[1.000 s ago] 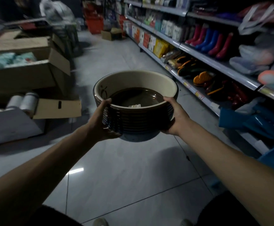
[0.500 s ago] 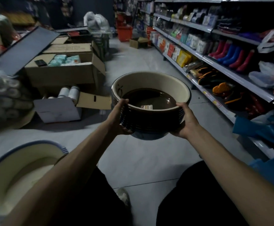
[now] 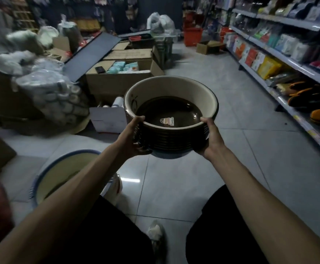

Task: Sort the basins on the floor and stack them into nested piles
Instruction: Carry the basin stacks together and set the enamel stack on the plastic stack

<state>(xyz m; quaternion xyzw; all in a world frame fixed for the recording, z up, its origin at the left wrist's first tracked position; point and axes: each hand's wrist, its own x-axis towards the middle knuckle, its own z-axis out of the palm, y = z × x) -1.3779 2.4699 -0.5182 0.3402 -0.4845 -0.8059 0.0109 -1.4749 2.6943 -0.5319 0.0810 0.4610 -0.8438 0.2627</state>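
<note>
I hold a nested pile of dark brown basins in the air in front of me, cream inside the top one's wall and with a sticker on its dark bottom. My left hand grips the pile's left side and my right hand grips its right side, thumbs over the rim. A larger cream basin with a blue rim lies on the floor at lower left, partly hidden by my left forearm.
Open cardboard boxes and bagged goods crowd the left side. A shelf rack with shoes and packets runs along the right. Grey floor tiles stretch between them. My legs and a shoe are below.
The view has swung left and down; the pile stays gripped in both hands. The blue-rimmed basin on the floor and the bagged goods at left have come into view.
</note>
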